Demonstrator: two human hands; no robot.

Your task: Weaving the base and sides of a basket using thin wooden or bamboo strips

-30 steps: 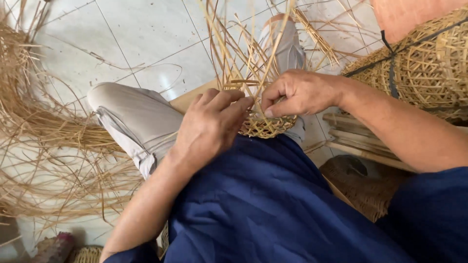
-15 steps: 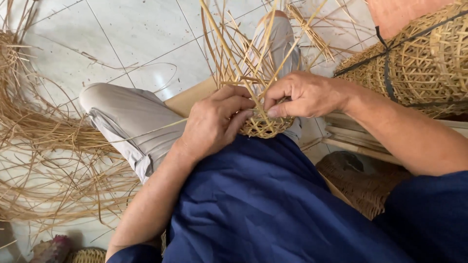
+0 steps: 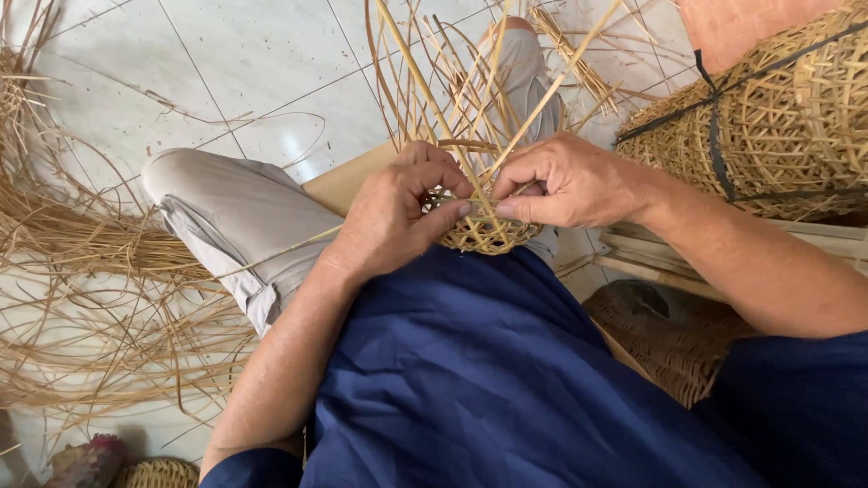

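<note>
A small half-woven cane basket [image 3: 484,233] rests on my lap against the blue cloth, its loose upright canes [image 3: 452,81] fanning toward the floor. My left hand [image 3: 398,212] grips the basket's left side, thumb pressed on the woven rim. My right hand [image 3: 565,181] pinches a thin cane strand at the rim from the right. The fingertips of both hands nearly meet over the weave. Part of the basket is hidden behind my hands.
A pile of loose cane strips [image 3: 81,271] covers the tiled floor at left. A large finished woven basket bound with dark straps [image 3: 778,117] stands at upper right. Another woven piece [image 3: 669,339] lies under my right arm, beside wooden slats [image 3: 651,248]. My bent knee in grey trousers [image 3: 226,217] is at left.
Both hands have closed in on the basket's rim, the left thumb and right fingers now pinching the strand. The view has shifted slightly, and the basket sits more between the hands.
</note>
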